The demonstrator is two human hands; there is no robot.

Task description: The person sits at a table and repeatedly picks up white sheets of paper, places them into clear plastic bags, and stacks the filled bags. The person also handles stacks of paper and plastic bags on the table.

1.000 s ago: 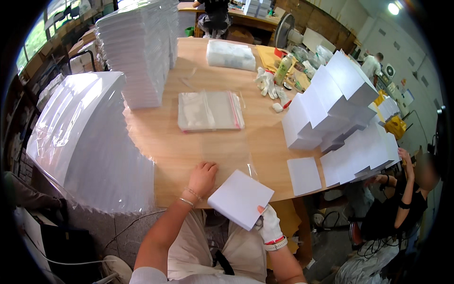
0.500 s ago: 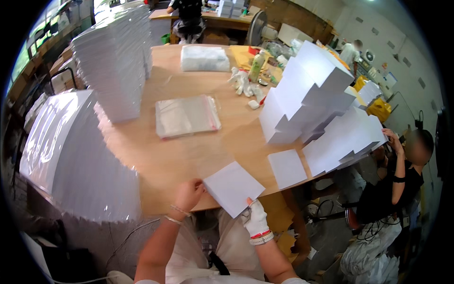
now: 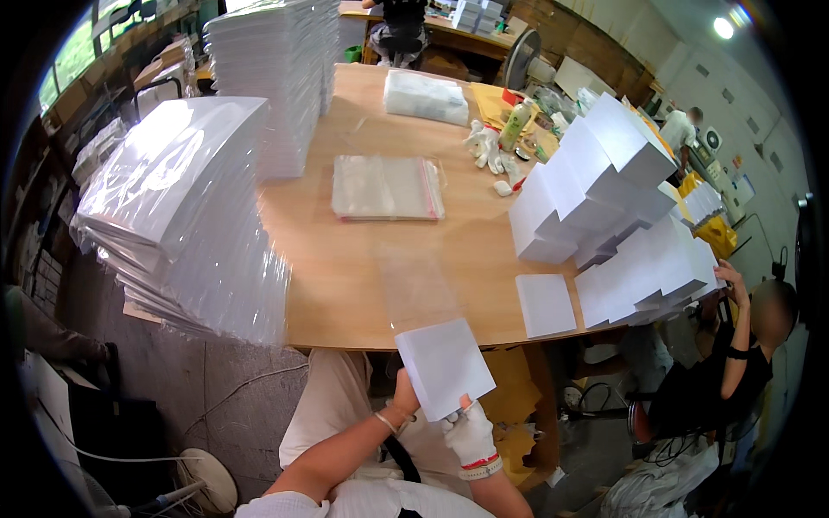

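A square stack of white paper (image 3: 446, 367) is held tilted at the table's near edge. My right hand (image 3: 471, 434), in a white glove with bare fingertips, grips its near edge with the thumb on top. My left hand (image 3: 404, 397), bare, is at its left side, with fingers partly hidden behind it. A clear plastic bag (image 3: 420, 281) lies flat on the table beyond, its near end meeting the stack's far edge. I cannot tell whether the stack's edge is inside it. A pile of clear bags (image 3: 384, 188) with a pink strip lies farther off.
Tall piles of plastic-wrapped white paper (image 3: 186, 207) line the left. White paper blocks (image 3: 596, 181) are stacked at the right, beside a single low stack (image 3: 546, 305). Gloves (image 3: 486, 147) and a bottle (image 3: 516, 123) lie at the back. A co-worker (image 3: 747, 337) sits at the right.
The paper stack has turned and dropped nearer to me. My left hand has shifted to the stack's lower left side. A clear bag now shows on the table beyond it. The view has shifted.
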